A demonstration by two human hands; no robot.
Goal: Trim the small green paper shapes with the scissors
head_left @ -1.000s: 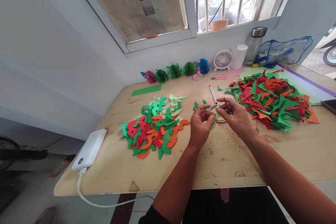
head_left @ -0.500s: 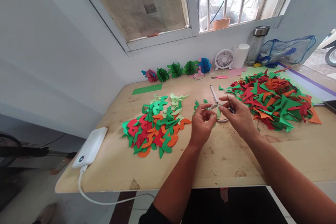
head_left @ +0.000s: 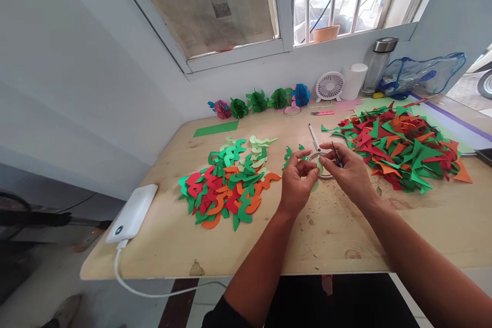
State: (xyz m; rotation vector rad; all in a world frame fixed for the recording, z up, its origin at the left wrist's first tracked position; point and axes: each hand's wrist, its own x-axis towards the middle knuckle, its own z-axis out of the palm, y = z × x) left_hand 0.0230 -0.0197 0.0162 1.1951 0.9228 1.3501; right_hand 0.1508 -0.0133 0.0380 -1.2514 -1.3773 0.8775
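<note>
One pale piece (head_left: 320,165) of green paper is pinched at the fingertips of your left hand (head_left: 300,179) and right hand (head_left: 349,170), which nearly meet above the worktop (head_left: 284,251). Your left thumb and forefinger close on its near side; your right thumb and finger grip it opposite, and that same hand keeps a slim dark tool (head_left: 336,155) between its fingers, tip pointing to about twelve. More pale green shows just under your left fingertips; whether it is the same paper, you cannot tell from here.

Taking clock directions from your hands, a ring (head_left: 326,177) lies right behind and partly hidden by them. A pen (head_left: 313,137) lies near at twelve, and farther that way are pink snips (head_left: 323,113) and a white fan (head_left: 329,85). Some small green pieces (head_left: 287,157) show just past your left knuckles.

At nine spreads a heap of cut shapes (head_left: 230,184) in red, orange and greens; beyond it, between eight and nine, lies a white power bank (head_left: 132,212) with its cable (head_left: 116,269) plugged in. A green strip (head_left: 216,128) lies at ten, and five paper figures (head_left: 257,101) line the wall around eleven. At one stands a bottle (head_left: 376,70). Scraps (head_left: 403,148) pile up between two and three.
</note>
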